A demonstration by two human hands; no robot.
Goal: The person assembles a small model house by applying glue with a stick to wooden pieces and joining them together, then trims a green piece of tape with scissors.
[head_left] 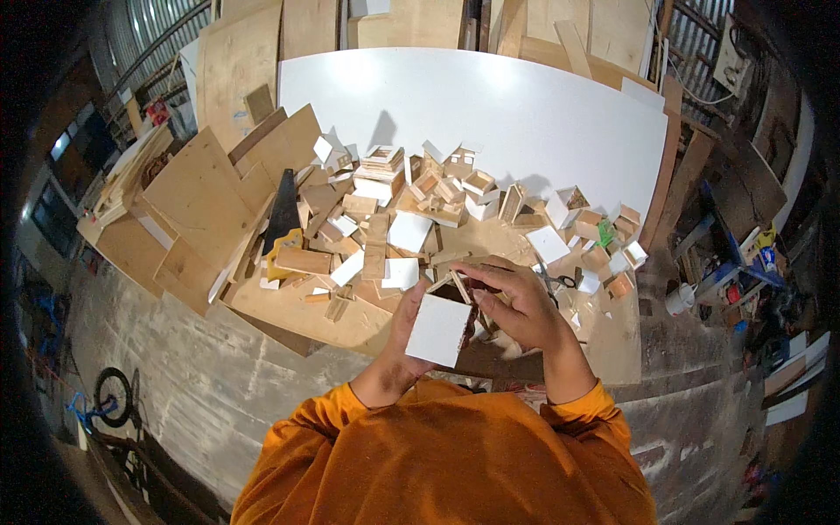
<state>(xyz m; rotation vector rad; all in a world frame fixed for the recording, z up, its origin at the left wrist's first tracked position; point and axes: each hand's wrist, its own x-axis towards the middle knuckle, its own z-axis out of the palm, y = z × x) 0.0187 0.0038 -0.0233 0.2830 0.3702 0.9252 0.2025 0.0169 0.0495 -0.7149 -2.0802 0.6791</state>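
Above the table's near edge I hold a small wooden box (438, 330) with a white square face turned up toward me. My left hand (406, 337) wraps round its left side and underside. At its far right edge, my right hand (514, 302) pinches a thin wooden strip (459, 287) against the box; the thumb and fingers are bent round it. The inside of the box is mostly hidden. Beyond my hands, white-faced squares (401, 273) and wood offcuts (374, 248) lie on the wooden table (367, 325).
A handsaw (282, 219) with a yellow handle leans at the left among plywood sheets (197, 184). Several small boxes (480, 183) and blocks crowd the table's back. Dark-handled scissors (563, 281) lie right of my right hand. A white panel (472, 105) stands behind.
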